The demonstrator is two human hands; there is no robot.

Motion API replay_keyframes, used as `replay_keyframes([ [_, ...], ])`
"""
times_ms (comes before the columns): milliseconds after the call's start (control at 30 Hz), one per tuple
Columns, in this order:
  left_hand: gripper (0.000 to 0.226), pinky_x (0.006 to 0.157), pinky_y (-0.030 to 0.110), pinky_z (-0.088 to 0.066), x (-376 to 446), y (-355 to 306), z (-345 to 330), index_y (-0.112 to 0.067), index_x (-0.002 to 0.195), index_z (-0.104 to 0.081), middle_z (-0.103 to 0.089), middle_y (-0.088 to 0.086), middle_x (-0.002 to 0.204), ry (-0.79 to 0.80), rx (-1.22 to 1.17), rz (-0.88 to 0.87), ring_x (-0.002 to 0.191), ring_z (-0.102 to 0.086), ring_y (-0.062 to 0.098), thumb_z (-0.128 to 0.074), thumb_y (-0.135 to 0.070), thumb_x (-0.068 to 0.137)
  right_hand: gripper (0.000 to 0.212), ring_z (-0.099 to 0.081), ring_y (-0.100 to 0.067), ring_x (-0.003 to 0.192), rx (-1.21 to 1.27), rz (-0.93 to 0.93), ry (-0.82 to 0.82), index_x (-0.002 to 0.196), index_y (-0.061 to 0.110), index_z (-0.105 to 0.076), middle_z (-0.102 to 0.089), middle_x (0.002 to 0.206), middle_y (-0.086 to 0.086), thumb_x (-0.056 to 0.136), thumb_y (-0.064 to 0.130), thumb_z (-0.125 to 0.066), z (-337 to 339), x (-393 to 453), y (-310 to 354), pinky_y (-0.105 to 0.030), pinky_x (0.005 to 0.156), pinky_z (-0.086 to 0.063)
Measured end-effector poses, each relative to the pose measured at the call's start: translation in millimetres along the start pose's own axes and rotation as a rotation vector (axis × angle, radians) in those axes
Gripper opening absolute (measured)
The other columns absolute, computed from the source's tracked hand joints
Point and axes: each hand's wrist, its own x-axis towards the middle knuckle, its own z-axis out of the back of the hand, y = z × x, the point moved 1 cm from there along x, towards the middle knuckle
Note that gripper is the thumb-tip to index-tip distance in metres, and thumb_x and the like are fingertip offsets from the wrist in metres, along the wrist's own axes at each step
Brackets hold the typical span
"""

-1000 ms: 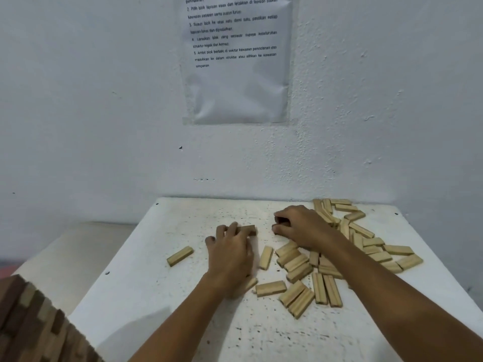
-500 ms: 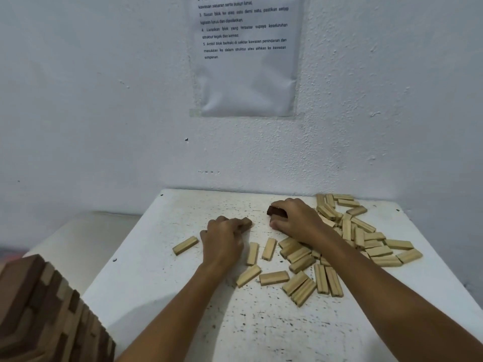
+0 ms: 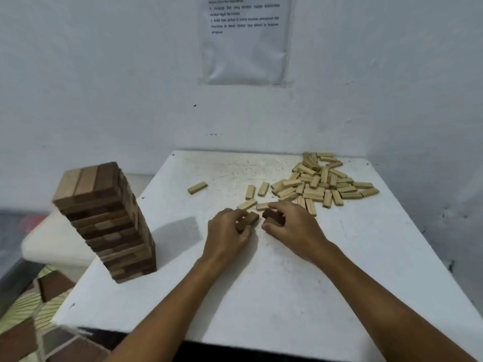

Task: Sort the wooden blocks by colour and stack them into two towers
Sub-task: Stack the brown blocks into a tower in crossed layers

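Table: white top, flat, speckled with dark scuffs and specks; its far edge meets the wall.
Wall: white, rough plaster, rising behind the table and along its right side.
Paper sheet: glossy and sleeved, fixed to the wall above the table; the printed lines are too small to read.
Tower: a tall stack of brown rectangular blocks in mixed darker and lighter tones, layers crossing at right angles, standing on the table's left edge, well apart from both hands. It appears tilted in this wide-angle view.
Pale blocks: a loose heap of light, cream-coloured wooden bars with squared ends, lying at all angles at the far right of the table.
Stray pale block: lies alone, flat, between the tower and the heap.
Nearer pale blocks: a few single bars lying flat just beyond the hands.
Left hand: fingers curled round a mid-brown block, whose far end juts out past the fingertips.
Right hand: fingers and thumb pinching a dark brown block, held just beside the mid-brown one; whether the two blocks touch cannot be told.
Obstruction: the right hand covers the near edge of the pale heap.
Floor area: below the table's left side, a patterned surface with brown shapes, blurred.
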Motion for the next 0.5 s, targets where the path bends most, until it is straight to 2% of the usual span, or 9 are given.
replay_keyframes([
  [67, 0.019, 0.079, 0.031, -0.050, -25.6, -3.5, 5.1, -0.028, 0.090, -0.074, -0.064, -0.013, 0.084, 0.011, -0.016, 0.005, 0.087, -0.059, 0.007, -0.063, -0.018, 0.079, 0.049, -0.056, -0.020, 0.110, -0.014, -0.031, -0.002, 0.131, 0.022, -0.059, -0.063, 0.116, -0.002, 0.085, 0.037, -0.069, -2.1, -23.4, 4.7, -0.033, 0.086, -0.047],
  [133, 0.018, 0.077, 0.030, -0.051, -49.8, -3.1, 7.6, -0.026, 0.088, -0.075, -0.063, -0.009, 0.082, 0.028, -0.026, -0.011, 0.085, -0.060, 0.008, -0.064, -0.016, 0.078, 0.049, -0.053, -0.022, 0.113, -0.035, -0.047, 0.010, 0.132, 0.022, -0.058, -0.062, 0.117, -0.004, 0.086, 0.037, -0.068, -6.2, -45.9, 10.5, -0.034, 0.088, -0.046],
  [233, 0.020, 0.078, 0.024, -0.047, -77.5, 1.6, 10.2, -0.029, 0.098, -0.076, -0.060, -0.007, 0.090, 0.065, 0.014, -0.024, 0.086, -0.061, 0.011, -0.069, -0.026, 0.080, 0.038, -0.053, -0.021, 0.106, -0.060, -0.045, 0.022, 0.119, 0.022, -0.064, -0.057, 0.107, -0.003, 0.087, 0.040, -0.066, -11.9, -73.9, 20.8, -0.035, 0.084, -0.047],
  [300, 0.023, 0.082, 0.026, -0.048, -91.8, 5.1, 12.5, -0.028, 0.103, -0.075, -0.061, -0.004, 0.099, 0.082, 0.027, -0.052, 0.091, -0.061, 0.012, -0.070, -0.032, 0.080, 0.037, -0.054, -0.020, 0.102, -0.059, -0.049, 0.028, 0.114, 0.021, -0.066, -0.052, 0.107, -0.001, 0.086, 0.045, -0.066, -15.4, -89.8, 26.2, -0.035, 0.083, -0.047],
  [400, 0.033, 0.091, 0.036, -0.048, -109.0, 2.5, 20.5, -0.023, 0.108, -0.074, -0.064, 0.000, 0.114, 0.128, 0.007, -0.088, 0.099, -0.062, 0.014, -0.064, -0.038, 0.080, 0.043, -0.055, -0.021, 0.102, -0.066, -0.050, 0.042, 0.118, 0.020, -0.066, -0.048, 0.114, -0.001, 0.089, 0.051, -0.061, -20.2, -108.3, 30.3, -0.037, 0.086, -0.048],
  [500, 0.044, 0.098, 0.034, -0.044, -120.4, 1.6, 29.4, -0.024, 0.114, -0.072, -0.062, -0.005, 0.118, 0.196, 0.013, -0.097, 0.100, -0.060, 0.010, -0.057, -0.039, 0.075, 0.038, -0.056, -0.021, 0.101, -0.003, -0.033, 0.070, 0.120, 0.018, -0.067, -0.047, 0.116, -0.001, 0.095, 0.044, -0.055, -20.1, -121.2, 33.5, -0.035, 0.088, -0.047],
])
